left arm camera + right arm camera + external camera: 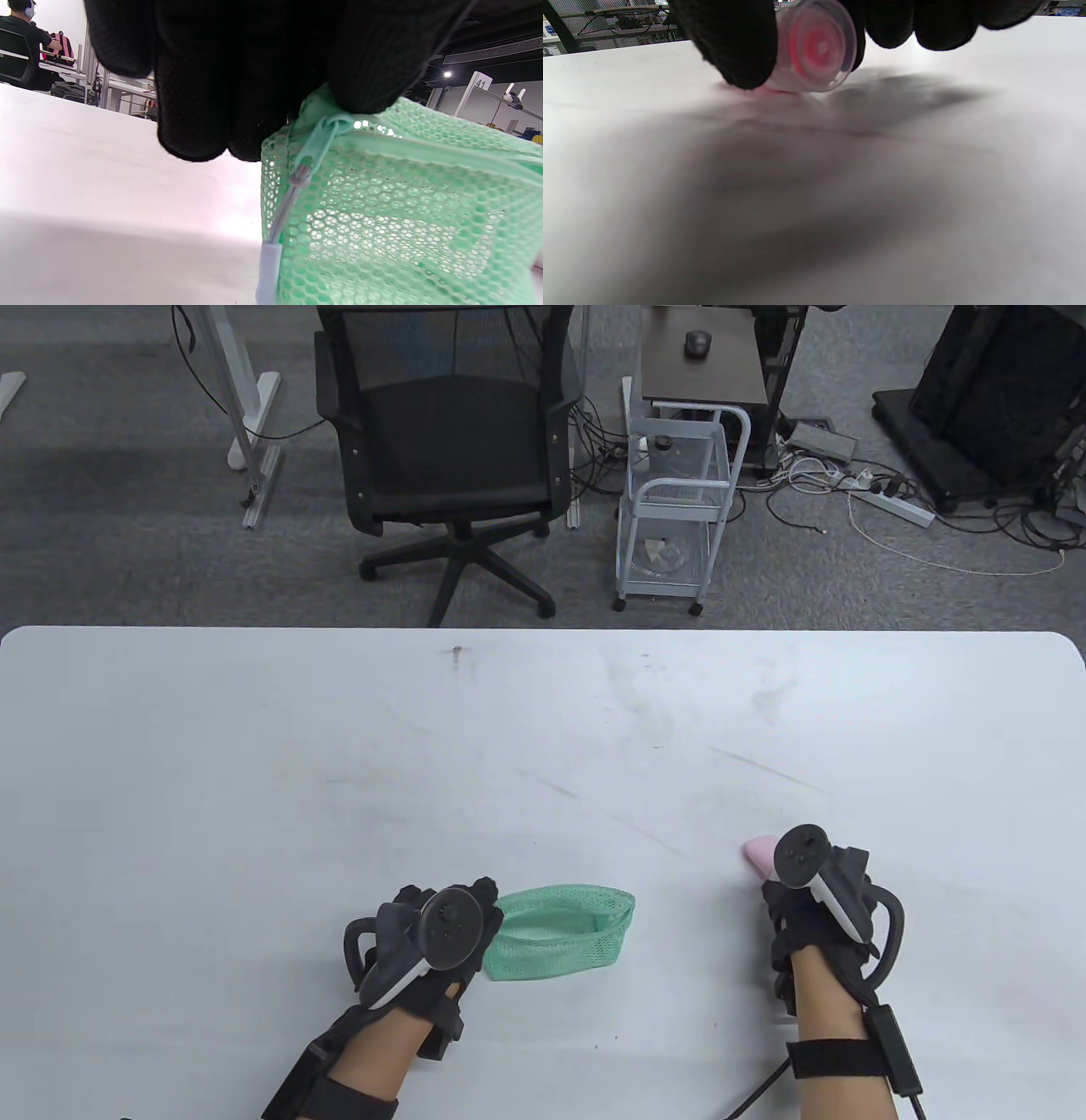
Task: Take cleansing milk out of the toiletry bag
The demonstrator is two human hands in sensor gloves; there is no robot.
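A green mesh toiletry bag [560,931] lies open on the white table [254,780], near the front. My left hand [462,916] grips its left end; the left wrist view shows the fingers [203,106] pinching the mesh [403,212] by the zipper pull [316,146]. My right hand [785,891] is off to the right and holds the pink cleansing milk bottle [758,853] low at the table. In the right wrist view the bottle's clear cap [818,51] sits between my fingers [734,42], its lower edge at the table surface.
Beyond the table's far edge stand a black office chair [450,449] and a white wire trolley [679,500] on the carpet. Cables and a power strip [891,504] lie at the back right.
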